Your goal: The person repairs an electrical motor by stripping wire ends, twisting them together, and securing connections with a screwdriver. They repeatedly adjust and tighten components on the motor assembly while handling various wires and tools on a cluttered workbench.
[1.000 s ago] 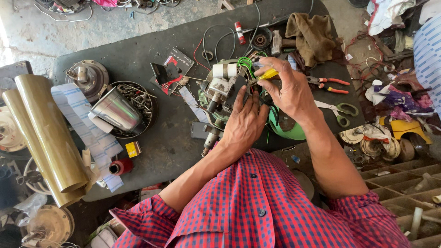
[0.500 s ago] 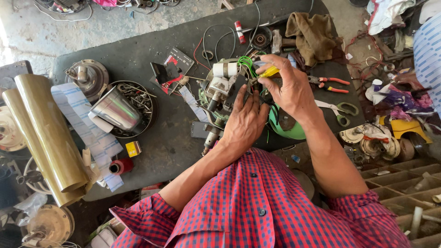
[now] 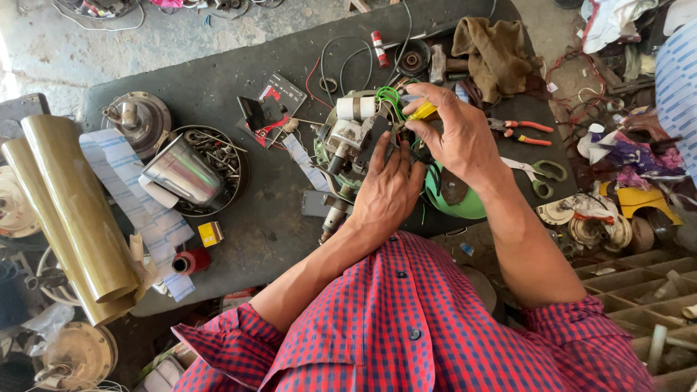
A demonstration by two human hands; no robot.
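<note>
A small electric motor assembly (image 3: 347, 139) with green wires (image 3: 390, 97) and a white cylindrical part (image 3: 355, 108) lies on the dark workbench (image 3: 239, 87). My left hand (image 3: 388, 190) rests flat on the assembly, fingers pressing it down. My right hand (image 3: 454, 134) grips a yellow-handled tool (image 3: 422, 110), its tip down among the green wires. A green round cover (image 3: 454, 207) lies under my right wrist.
A steel cup (image 3: 178, 173) sits in a bowl of screws. Rolled brass sheets (image 3: 69, 210) lie at left, a red spool (image 3: 190, 261) nearby. Orange pliers (image 3: 526, 131), green scissors (image 3: 541, 174) and a brown rag (image 3: 497, 47) are at right. Another person's striped sleeve (image 3: 679, 80) is far right.
None of note: my right hand shifts slightly with the yellow-handled tool at the wires; my left hand stays on the assembly.
</note>
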